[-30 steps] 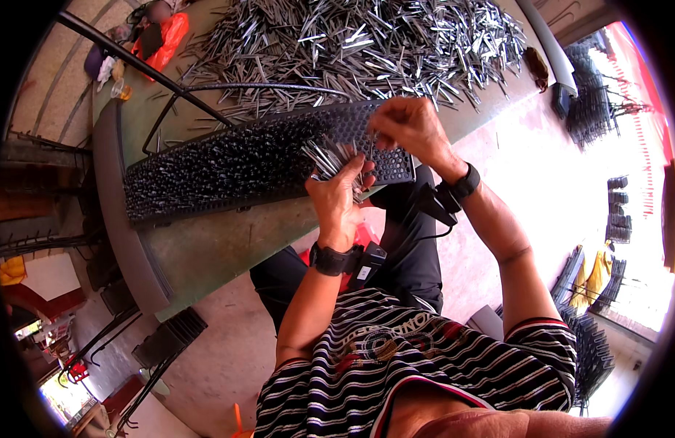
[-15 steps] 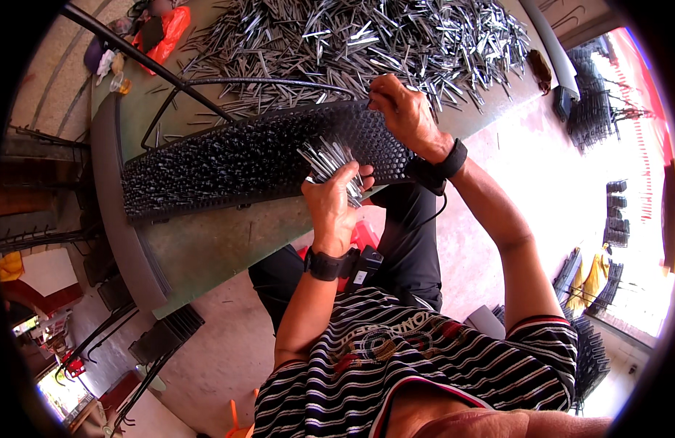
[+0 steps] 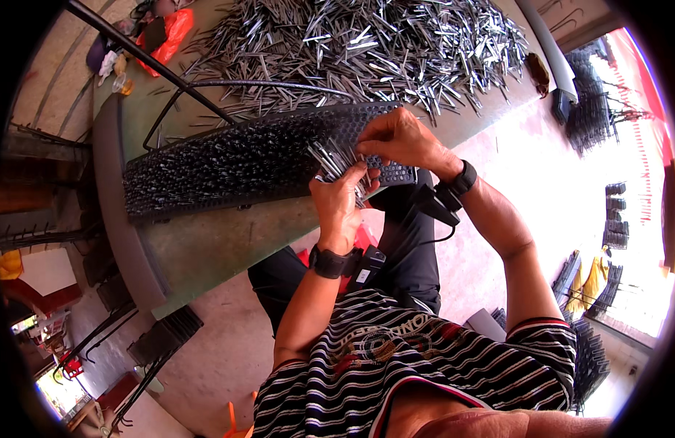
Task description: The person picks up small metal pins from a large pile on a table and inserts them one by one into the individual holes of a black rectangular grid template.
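My left hand (image 3: 337,204) is closed round a bundle of thin silvery metal strips (image 3: 325,158), which fan out over the tray. Close against the bundle's right side, my right hand (image 3: 407,142) has thumb and fingers pinched together; whatever sits between the fingertips is too small to make out. Beneath both hands lies a long black tray (image 3: 400,174) full of round holes. Upright dark strips (image 3: 221,164) crowd its left and middle part, while holes show bare at its right end.
A large heap of loose metal strips (image 3: 352,44) covers the far part of the green table (image 3: 206,248). A black metal rod frame (image 3: 144,58) crosses behind the tray. An orange-red bag (image 3: 173,40) lies at the far left. Black racks (image 3: 589,102) stand at the right.
My right hand has come down and left from the tray's far right edge to the bundle. My left hand, still gripping the strips, has shifted slightly right.
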Motion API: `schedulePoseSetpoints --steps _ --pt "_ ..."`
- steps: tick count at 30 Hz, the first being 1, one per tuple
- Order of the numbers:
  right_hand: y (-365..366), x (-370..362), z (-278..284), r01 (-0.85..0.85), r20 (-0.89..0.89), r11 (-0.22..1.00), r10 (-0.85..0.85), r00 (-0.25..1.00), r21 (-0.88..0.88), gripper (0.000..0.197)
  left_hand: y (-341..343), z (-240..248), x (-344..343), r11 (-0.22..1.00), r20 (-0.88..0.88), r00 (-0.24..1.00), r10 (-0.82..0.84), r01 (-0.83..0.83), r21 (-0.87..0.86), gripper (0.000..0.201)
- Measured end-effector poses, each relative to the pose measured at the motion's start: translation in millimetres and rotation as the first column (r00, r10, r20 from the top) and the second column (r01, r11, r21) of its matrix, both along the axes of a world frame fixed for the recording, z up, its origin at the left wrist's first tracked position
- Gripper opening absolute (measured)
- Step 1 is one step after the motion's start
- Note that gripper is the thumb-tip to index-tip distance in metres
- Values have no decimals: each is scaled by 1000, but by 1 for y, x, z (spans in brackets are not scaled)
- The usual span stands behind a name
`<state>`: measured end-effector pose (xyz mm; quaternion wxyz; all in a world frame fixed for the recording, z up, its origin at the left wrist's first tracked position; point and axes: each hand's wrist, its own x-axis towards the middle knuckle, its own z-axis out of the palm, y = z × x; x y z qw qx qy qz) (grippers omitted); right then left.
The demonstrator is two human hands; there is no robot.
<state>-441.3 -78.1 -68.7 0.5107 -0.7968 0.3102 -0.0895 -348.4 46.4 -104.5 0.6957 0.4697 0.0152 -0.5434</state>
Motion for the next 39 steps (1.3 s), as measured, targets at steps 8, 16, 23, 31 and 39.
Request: schedulePoseSetpoints --steps 8,16,23,31,39 --pt "-16 -5 -7 425 371 884 -335 866 -195 13 2 -3 -4 1000 70 997 22 -23 14 18" --pt "-27 -4 -39 389 387 824 -228 893 -412 13 5 6 0 998 69 998 0 -4 61 11" --pt "-31 -8 -31 91 99 641 -24 995 -762 7 4 4 -1 999 66 998 20 -23 47 9" --pt "-5 -12 -3 128 60 988 -134 989 91 11 -3 -1 -12 1000 71 997 -16 17 -9 16" --pt "-23 -12 -23 476 462 849 -336 821 -229 12 -1 -1 -12 1000 64 998 -2 0 20 13"
